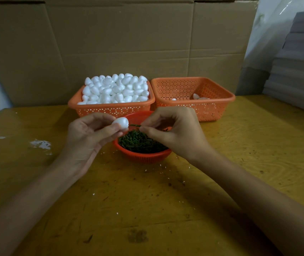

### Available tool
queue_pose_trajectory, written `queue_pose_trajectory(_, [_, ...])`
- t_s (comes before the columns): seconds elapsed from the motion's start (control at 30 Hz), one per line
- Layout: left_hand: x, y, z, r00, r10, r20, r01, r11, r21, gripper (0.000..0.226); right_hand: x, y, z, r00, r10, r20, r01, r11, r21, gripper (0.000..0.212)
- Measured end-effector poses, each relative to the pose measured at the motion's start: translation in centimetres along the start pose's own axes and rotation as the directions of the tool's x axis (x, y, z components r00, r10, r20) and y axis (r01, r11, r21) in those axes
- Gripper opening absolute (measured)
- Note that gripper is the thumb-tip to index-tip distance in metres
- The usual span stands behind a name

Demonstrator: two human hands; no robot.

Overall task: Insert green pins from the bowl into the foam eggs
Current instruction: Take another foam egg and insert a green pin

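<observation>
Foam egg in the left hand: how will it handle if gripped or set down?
Probably very light: the left hand holds the egg in a loose pinch. Likely dents or sheds easily; white crumbs dot the table. Rounded, so apt to roll if set down.

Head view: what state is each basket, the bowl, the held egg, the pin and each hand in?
Left basket: heaped with foam eggs.
Right basket: nearly empty, a few eggs inside.
Bowl: holds a pile of green pins.
Held egg: lifted off the table.
Pin: tip at the egg, depth unclear.
Left hand: pinches the egg.
Right hand: pinches the pin.
</observation>
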State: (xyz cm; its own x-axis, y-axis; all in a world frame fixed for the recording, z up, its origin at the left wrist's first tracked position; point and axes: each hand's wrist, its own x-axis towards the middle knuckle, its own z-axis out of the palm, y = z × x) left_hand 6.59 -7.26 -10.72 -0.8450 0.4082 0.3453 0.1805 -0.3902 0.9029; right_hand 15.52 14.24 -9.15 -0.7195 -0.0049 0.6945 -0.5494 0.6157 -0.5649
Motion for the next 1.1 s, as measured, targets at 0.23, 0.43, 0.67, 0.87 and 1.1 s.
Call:
queue_pose_trajectory(0.23, [0.2,-0.2,-0.9,0.996,-0.001,0.094,-0.01,0.993,0.116,0.032,-0.1,-0.1,0.3,1.0,0.002,0.01,-0.002,1.0,-0.026,0.01])
queue_pose_trajectory(0.43, [0.4,-0.5,-1.4,0.996,0.002,0.09,-0.024,0.968,0.249,0.045,-0.1,-0.6,0.2,1.0,0.031,-0.005,-0.031,1.0,-0.007,0.024])
queue_pose_trajectory(0.67, [0.0,-0.1,-0.4,0.985,0.094,0.145,-0.12,0.975,0.188,0.026,-0.1,-0.8,0.4,0.999,0.014,0.044,-0.011,0.998,-0.057,0.032])
queue_pose_trajectory(0.87, [0.0,-0.2,-0.3,0.965,0.174,0.194,-0.226,0.929,0.292,0.023,-0.2,-0.7,0.5,0.997,0.01,0.071,-0.001,0.992,-0.123,0.035])
queue_pose_trajectory(1.1, [-0.1,-0.2,-0.1,0.961,0.18,0.211,-0.244,0.912,0.331,0.026,-0.3,-0.6,0.8,0.995,0.036,0.088,-0.024,0.99,-0.137,0.038])
